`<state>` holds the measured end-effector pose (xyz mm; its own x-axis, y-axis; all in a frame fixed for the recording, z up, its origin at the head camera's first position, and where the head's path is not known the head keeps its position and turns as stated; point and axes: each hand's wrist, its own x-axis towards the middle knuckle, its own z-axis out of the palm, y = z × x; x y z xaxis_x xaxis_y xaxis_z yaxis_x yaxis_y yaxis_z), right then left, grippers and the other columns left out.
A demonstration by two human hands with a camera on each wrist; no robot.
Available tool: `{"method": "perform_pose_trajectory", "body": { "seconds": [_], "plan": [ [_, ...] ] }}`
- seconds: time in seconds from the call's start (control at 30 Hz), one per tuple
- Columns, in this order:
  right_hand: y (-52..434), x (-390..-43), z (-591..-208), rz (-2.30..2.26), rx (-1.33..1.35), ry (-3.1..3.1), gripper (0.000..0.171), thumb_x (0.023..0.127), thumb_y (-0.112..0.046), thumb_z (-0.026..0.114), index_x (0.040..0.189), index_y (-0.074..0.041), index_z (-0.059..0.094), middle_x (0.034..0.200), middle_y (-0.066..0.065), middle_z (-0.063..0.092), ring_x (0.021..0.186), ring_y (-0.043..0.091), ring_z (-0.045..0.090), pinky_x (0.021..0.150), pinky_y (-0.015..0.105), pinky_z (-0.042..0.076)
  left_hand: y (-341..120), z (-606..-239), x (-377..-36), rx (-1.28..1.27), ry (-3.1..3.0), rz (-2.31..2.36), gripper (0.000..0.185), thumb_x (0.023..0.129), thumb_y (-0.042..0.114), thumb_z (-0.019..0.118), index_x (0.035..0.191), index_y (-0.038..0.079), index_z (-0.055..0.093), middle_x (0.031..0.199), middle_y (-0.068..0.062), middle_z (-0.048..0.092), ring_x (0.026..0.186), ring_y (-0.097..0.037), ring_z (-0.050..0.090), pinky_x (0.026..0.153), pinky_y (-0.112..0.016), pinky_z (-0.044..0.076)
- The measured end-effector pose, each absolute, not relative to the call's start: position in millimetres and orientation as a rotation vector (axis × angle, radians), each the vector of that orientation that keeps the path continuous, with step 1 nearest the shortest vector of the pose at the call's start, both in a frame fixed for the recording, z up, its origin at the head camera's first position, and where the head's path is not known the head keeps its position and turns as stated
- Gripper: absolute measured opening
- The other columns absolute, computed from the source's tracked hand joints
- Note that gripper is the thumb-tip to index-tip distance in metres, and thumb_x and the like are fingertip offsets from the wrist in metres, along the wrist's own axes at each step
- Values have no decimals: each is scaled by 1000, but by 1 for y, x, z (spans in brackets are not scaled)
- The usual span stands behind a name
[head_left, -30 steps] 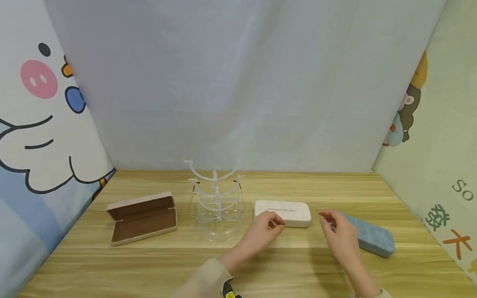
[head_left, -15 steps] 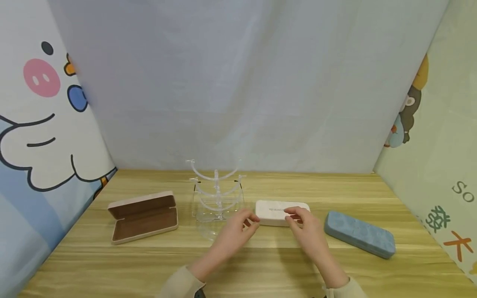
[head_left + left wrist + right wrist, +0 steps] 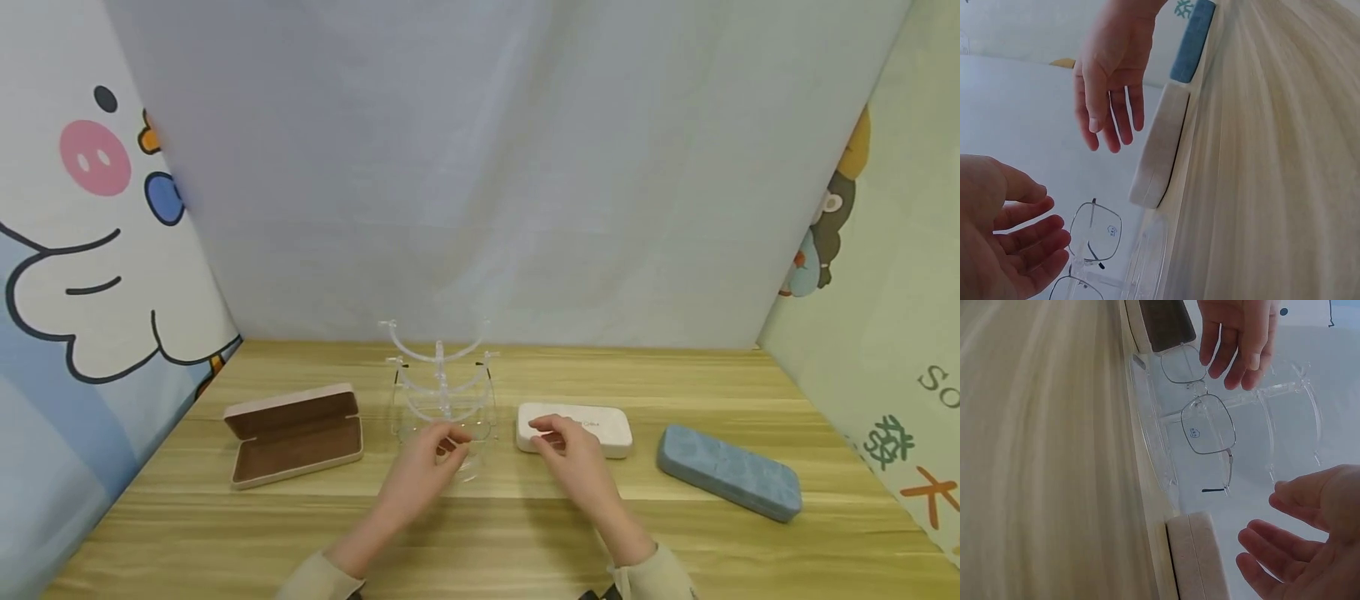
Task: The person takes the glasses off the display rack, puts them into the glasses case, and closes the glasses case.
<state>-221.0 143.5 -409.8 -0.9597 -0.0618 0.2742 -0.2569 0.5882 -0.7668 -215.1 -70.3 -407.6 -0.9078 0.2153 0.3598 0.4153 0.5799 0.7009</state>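
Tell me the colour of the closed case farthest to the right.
Blue case, with a mottled texture; clearest in the head view.

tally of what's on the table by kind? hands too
Glasses cases: 3: the open pink case, the closed white case, the closed blue case
Clear acrylic stands: 1: the display stand
Pairs of glasses: 1: the wire-frame glasses on the stand's lowest tier
Hands: 2: left hand, right hand, both holding nothing
Total: 7

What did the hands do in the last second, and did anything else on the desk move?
Both hands slid left: the left hand went from the white case to the glasses on the clear stand, the right hand from the blue case to the white one. Nothing gripped; cases unmoved.
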Motion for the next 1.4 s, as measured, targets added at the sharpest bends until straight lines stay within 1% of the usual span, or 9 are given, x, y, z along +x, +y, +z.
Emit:
{"method": "perform_pose_trajectory", "body": {
  "seconds": [0.27,0.4,0.5,0.6,0.77,0.87,1.03,1.17,1.4],
  "plan": [
    [125,-229,-412,1332,346,-2596,21,87,-10,60,107,-5,63,104,8,64,89,18,61,76,28,52,-84,-403,-219,-378,-2558,-1129,8,84,10,62,92,10,65,90,0,63,79,-11,57,69,-26,48],
    [115,-233,-410,1315,367,-2583,20,88,-10,59,106,-4,63,104,9,64,90,19,61,77,27,52,-91,-399,-222,-298,-2549,-1086,8,84,9,62,91,9,66,88,-1,62,77,-13,56,64,-24,47],
    [107,-236,-410,1324,364,-2580,20,88,-10,58,107,-3,62,105,10,63,92,22,61,78,29,52,-98,-397,-223,-239,-2529,-1040,9,83,9,62,91,8,66,90,-3,61,79,-16,57,62,-26,46],
    [100,-239,-410,1344,344,-2584,22,88,-10,58,108,-3,62,108,13,61,95,27,60,80,33,52,-104,-396,-226,-176,-2530,-996,11,81,8,63,91,7,68,95,-7,59,86,-22,56,66,-33,46],
    [92,-243,-411,1367,310,-2597,22,87,-9,58,108,-4,61,110,17,60,96,31,61,76,36,53,-112,-400,-231,-92,-2592,-965,14,80,10,63,94,7,68,104,-15,53,97,-31,51,78,-44,44],
    [89,-246,-415,1377,290,-2611,21,87,-9,58,107,-5,62,109,16,61,94,30,62,75,36,53,-114,-404,-233,-73,-2625,-960,16,81,12,63,96,7,67,106,-16,52,99,-33,51,80,-46,44],
    [87,-248,-420,1390,276,-2628,22,87,-10,58,108,-5,62,103,14,64,90,28,63,73,35,53,-116,-410,-235,-55,-2659,-946,18,81,15,63,96,5,67,108,-17,53,100,-34,53,83,-47,45],
    [86,-249,-422,1405,266,-2610,22,86,-9,59,108,-4,62,100,13,65,87,26,64,73,34,53,-116,-412,-235,-26,-2674,-957,21,82,15,61,98,3,66,108,-17,55,95,-33,57,80,-46,48],
    [87,-250,-424,1404,243,-2580,19,86,-8,60,104,-4,63,97,11,66,83,23,64,71,32,53,-119,-411,-236,-64,-2689,-962,19,81,9,61,97,-1,66,90,-13,63,81,-26,61,69,-41,49]
  ]
}}
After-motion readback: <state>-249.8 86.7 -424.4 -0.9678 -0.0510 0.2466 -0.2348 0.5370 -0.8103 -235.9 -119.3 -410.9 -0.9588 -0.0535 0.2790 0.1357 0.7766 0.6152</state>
